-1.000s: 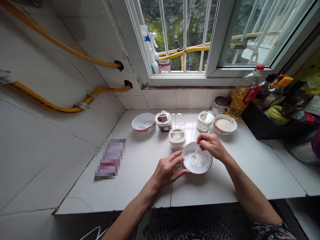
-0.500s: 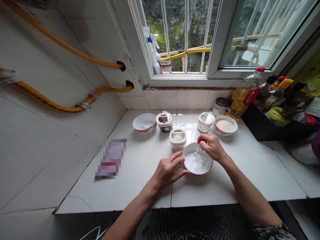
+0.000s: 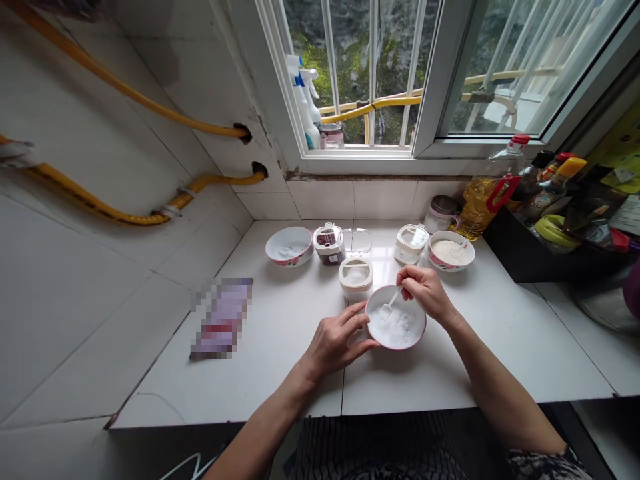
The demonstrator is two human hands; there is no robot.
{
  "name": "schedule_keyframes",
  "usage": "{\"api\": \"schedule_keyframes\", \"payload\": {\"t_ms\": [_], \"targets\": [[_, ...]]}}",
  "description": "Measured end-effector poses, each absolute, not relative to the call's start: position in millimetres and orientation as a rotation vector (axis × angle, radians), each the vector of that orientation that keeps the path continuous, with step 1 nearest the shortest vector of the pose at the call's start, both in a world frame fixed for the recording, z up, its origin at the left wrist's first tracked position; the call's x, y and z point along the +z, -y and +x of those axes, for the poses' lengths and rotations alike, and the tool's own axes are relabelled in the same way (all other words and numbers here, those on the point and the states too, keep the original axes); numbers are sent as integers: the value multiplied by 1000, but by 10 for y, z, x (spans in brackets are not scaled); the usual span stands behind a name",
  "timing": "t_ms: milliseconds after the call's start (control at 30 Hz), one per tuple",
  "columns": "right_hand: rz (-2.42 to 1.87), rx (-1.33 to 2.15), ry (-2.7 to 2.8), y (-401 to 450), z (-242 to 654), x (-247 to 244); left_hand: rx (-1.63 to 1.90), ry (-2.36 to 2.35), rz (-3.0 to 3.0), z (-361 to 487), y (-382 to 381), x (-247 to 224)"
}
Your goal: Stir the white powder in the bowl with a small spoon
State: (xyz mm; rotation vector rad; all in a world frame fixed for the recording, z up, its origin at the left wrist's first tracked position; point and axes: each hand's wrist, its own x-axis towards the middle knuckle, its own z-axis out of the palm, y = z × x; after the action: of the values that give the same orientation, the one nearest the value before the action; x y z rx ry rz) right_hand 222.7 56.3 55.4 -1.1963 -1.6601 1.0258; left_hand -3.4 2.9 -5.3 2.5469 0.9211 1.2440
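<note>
A white bowl (image 3: 421, 331) with a pink rim sits on the counter with loose white grains (image 3: 397, 327) inside. My left hand (image 3: 343, 335) grips its left side, the thumb low and the fingers along the rim. Pinched in my right hand (image 3: 424, 291) is a small white plastic spoon (image 3: 387, 311), its scoop just over the grains near the bowl's left side. Right behind the bowl stands a small lidded container (image 3: 356, 279), its clear lid flipped up and white contents showing.
Behind are a floral bowl (image 3: 289, 247), a container of dark red contents (image 3: 329, 244), another clear-lidded container (image 3: 411, 244) and a bowl of pale grains (image 3: 451, 252). An oil bottle (image 3: 480, 200) and a black box (image 3: 515, 247) stand right. A blurred purple packet (image 3: 223, 320) lies left.
The spoon has lifted and shifted slightly left, so more of its scoop shows. My right hand has moved a little; my left hand and the bowl stay put.
</note>
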Motion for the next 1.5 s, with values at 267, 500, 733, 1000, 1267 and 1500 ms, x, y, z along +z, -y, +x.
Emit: {"api": "schedule_keyframes", "payload": {"t_ms": [267, 500, 733, 1000, 1267, 1500], "targets": [[-1219, 1271, 1415, -643, 2228, 511, 1239, -927, 2543, -35, -32, -65], [-1196, 1328, 1303, -712, 2277, 519, 1230, -920, 2532, -37, -33, -66], [-1064, 884, 1428, -629, 2095, 498, 1253, -922, 2538, -32, -33, -71], [-892, 112, 2060, -501, 2042, 543, 1229, -946, 2531, -39, -32, -84], [-1123, 171, 1928, -535, 2304, 597, 1224, -939, 2545, -41, -31, -77], [-1223, 278, 2217, -537, 2249, 521, 1214, -925, 2534, -49, -28, -72]]}}
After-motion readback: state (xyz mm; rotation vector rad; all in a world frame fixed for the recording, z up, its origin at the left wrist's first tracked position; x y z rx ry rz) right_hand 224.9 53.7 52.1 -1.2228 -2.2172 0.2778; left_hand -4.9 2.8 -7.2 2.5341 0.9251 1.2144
